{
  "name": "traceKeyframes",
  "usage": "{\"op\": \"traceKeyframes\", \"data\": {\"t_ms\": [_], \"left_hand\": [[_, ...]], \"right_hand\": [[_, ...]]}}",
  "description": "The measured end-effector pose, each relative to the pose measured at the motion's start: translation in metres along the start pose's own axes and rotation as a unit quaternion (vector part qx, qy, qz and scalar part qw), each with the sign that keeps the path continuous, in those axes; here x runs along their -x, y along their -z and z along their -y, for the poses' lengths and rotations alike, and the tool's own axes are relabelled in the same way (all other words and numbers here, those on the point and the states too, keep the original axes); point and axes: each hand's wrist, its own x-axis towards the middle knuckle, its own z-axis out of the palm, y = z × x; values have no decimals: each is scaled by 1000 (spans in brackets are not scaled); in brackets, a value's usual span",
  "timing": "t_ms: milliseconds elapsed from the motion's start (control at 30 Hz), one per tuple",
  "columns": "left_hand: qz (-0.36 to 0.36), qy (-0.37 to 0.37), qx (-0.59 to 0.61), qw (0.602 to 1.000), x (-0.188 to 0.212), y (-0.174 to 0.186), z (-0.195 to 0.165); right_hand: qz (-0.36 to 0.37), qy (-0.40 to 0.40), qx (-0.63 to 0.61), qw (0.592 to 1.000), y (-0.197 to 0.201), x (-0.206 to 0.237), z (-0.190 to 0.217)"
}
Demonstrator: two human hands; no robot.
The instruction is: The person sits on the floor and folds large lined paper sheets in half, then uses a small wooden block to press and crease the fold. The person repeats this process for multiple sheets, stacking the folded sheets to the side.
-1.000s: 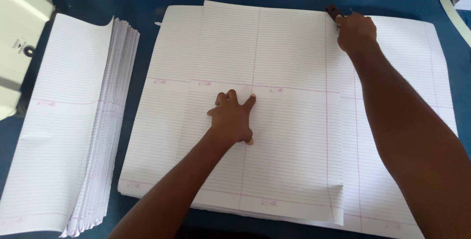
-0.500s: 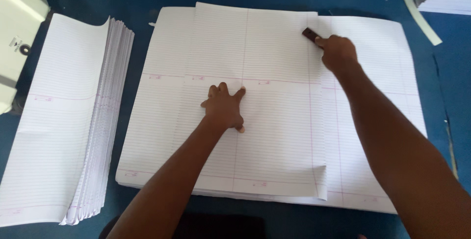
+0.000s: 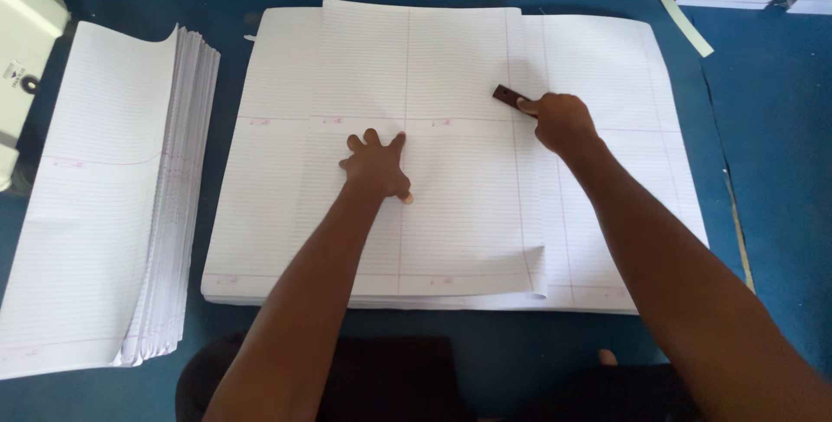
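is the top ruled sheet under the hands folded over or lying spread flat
Folded over. The top sheet is narrower than the stack, ending at a crease by the right hand.

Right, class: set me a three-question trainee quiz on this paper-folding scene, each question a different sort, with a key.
1. True or false: the left hand lies flat on the folded sheet.
2. The right hand holds: A) scissors B) a dark creasing tool C) a pen
3. Which side of the big ruled stack does the smaller folded pile lie on?

Key: 1 true; 2 B; 3 left.
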Motion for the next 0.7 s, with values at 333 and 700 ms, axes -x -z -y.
{"op": "traceKeyframes", "data": {"t_ms": [333, 700], "left_hand": [[-18, -7, 38, 999, 18, -34, 8], [-92, 3, 66, 994, 35, -63, 11]], "right_hand": [[-33, 68, -42, 996, -10, 102, 6], [15, 111, -94, 989, -22, 191, 16]]}}
